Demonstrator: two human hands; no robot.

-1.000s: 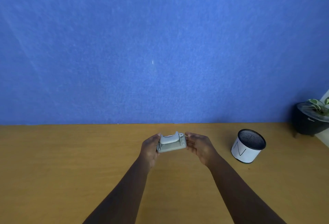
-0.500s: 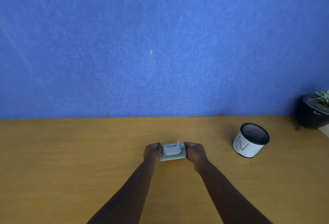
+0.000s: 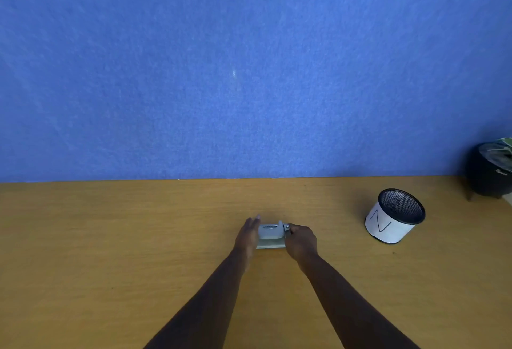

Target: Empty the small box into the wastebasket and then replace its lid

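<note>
The small grey box (image 3: 271,235) is partly hidden between the two hands, so its lid seam and its ends cannot be made out, and a dark pot (image 3: 489,171) is cut off at the frame edge. The left hand (image 3: 247,234) lies flat-fingered and released against the box's left end, while the right hand (image 3: 300,240) curls around its right end, grasping it on the wooden table (image 3: 110,238). The mesh wastebasket (image 3: 394,217) stands well apart, beyond the right hand.

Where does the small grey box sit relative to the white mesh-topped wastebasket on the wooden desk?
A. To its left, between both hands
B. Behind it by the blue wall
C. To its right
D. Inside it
A: the small grey box lies on the wooden desk between the left hand and right hand, left of the white mesh-topped wastebasket.
</note>
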